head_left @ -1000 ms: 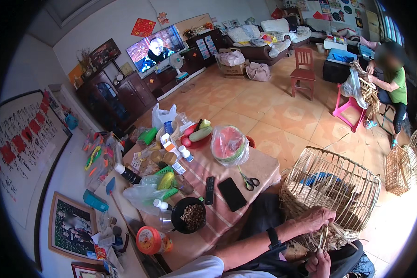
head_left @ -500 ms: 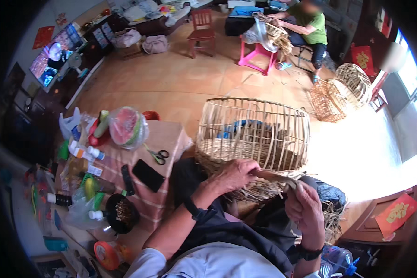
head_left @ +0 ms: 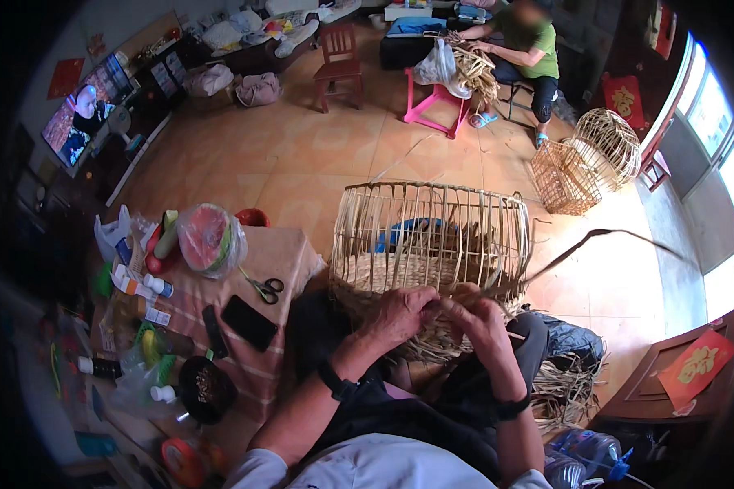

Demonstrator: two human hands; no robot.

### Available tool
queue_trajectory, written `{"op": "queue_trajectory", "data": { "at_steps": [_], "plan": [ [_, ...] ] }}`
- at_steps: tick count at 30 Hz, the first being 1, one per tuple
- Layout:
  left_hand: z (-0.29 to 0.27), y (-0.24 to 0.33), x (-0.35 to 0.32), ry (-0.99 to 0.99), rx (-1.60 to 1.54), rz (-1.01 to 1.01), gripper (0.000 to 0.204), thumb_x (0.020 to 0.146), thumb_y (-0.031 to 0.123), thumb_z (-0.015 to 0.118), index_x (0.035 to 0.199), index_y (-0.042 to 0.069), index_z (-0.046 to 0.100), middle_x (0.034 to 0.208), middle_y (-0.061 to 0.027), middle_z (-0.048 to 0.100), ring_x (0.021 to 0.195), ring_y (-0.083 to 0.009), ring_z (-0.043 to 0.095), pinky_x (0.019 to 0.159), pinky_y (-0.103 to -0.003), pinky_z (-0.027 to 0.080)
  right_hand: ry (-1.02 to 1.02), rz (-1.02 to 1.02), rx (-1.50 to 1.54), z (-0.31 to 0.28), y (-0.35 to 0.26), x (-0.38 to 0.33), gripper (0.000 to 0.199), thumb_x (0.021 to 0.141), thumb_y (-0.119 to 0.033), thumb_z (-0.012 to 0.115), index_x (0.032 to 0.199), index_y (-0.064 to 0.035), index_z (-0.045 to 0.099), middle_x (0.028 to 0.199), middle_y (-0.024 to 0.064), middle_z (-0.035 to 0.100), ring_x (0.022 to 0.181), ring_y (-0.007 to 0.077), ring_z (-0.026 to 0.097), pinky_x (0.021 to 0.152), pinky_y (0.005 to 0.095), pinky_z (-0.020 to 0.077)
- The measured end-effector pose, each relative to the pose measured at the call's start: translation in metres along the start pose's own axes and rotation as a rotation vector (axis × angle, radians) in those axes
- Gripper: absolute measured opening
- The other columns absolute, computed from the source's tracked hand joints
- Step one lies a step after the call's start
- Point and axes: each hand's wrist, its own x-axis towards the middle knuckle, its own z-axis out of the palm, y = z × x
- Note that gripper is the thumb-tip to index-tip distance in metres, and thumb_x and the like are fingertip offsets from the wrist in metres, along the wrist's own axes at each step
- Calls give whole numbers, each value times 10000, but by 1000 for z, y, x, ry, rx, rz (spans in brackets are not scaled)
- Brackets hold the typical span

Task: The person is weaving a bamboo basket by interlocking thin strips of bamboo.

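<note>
A half-woven basket (head_left: 432, 196) with tall open stakes and a densely woven lower band rests at my lap. My left hand (head_left: 395, 319) is closed at its near edge, fingertips pinched together on the strands. Close beside it, my right hand (head_left: 483, 328) is also closed, its fingers almost touching the left ones. A long brown dried-leaf strip (head_left: 575, 244) runs from between my hands, arcs up over the basket's right side and trails off to the right. My fingers cover the spot where the strip meets the weave.
On the left, a cloth-covered table (head_left: 261, 240) bears scissors (head_left: 267, 287), a black phone (head_left: 249, 323), wrapped watermelon (head_left: 208, 236) and bottles. Dried strips (head_left: 567, 387) lie by my right knee. Across the room a person (head_left: 534, 49) handles dried strips near a pink stool (head_left: 436, 110); finished baskets (head_left: 567, 175) stand nearby.
My hands have come together at the basket's near edge; the right one moved left and up. The strip, earlier stretched between them, now swings out to the right.
</note>
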Motion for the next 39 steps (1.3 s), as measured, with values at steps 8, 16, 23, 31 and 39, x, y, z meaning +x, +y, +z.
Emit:
{"op": "queue_trajectory", "data": {
  "at_steps": [8, 16, 23, 31, 39],
  "plan": [
    [24, 5, -12, 105, 4, -122, 559, 904, 179, 714, 1416, 198, 490, 945, -212, 715, 912, -419, 702, 698, -507, 566, 195, 103, 405, -29, 24, 48, 159, 950, -188, 690, 844, -90, 626, 731, -13, 584, 569, 79, 515, 493, 245, 393],
    [74, 11, -14, 198, 666, -33, 573, 882, 110, 544, 1421, -51, 435, 805, -116, 599, 712, -218, 588, 660, -391, 466, -36, -129, -76, -26, -4, 77, 169, 974, -168, 639, 972, 2, 635, 762, 33, 629, 665, 134, 624, 581, 279, 472],
    [90, 7, -11, 87, 965, -27, 524, 869, 229, 613, 1293, -57, 501, 996, -155, 543, 841, -204, 552, 681, -344, 445, 82, -209, -630, -4, -16, 70, 224, 949, -144, 637, 788, 11, 629, 619, 119, 605, 578, 210, 625, 540, 360, 470],
    [115, -28, -18, 424, 244, 168, 406, 810, 111, 682, 1184, 14, 558, 1079, -191, 554, 1097, -377, 543, 935, -467, 465, 187, -752, -1394, 7, 14, 57, 138, 907, -115, 548, 834, -40, 639, 683, 181, 605, 636, 381, 632, 539, 476, 437],
    [75, -18, -24, 152, 73, 92, 439, 850, 163, 677, 1247, 20, 556, 1144, -183, 560, 1167, -368, 527, 1016, -493, 418, 337, -464, -1191, 16, 27, 43, 144, 918, -33, 531, 1042, -30, 603, 760, 194, 645, 678, 377, 648, 595, 471, 481]
  ]
}}
